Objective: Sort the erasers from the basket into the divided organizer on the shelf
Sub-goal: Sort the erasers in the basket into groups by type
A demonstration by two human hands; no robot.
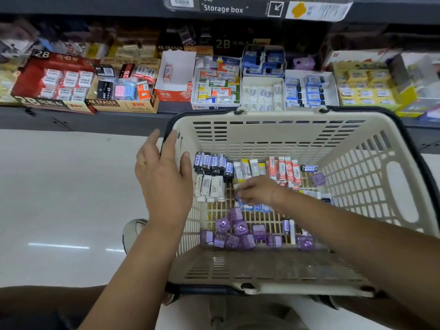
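**Right hand down among the erasers in the basket**

The basket sits just in front of the shelf. The left hand rests on the basket's left rim, fingers straight, thumb inside. The right hand is low over the basket floor, fingers curled down onto blue-and-white erasers; whether it pinches one cannot be told. More erasers stand in rows just beyond it, and purple cubes lie nearer. On the shelf a red box reads "2B", the tan box beside it "4B ERASER", the sign above "Storage box"
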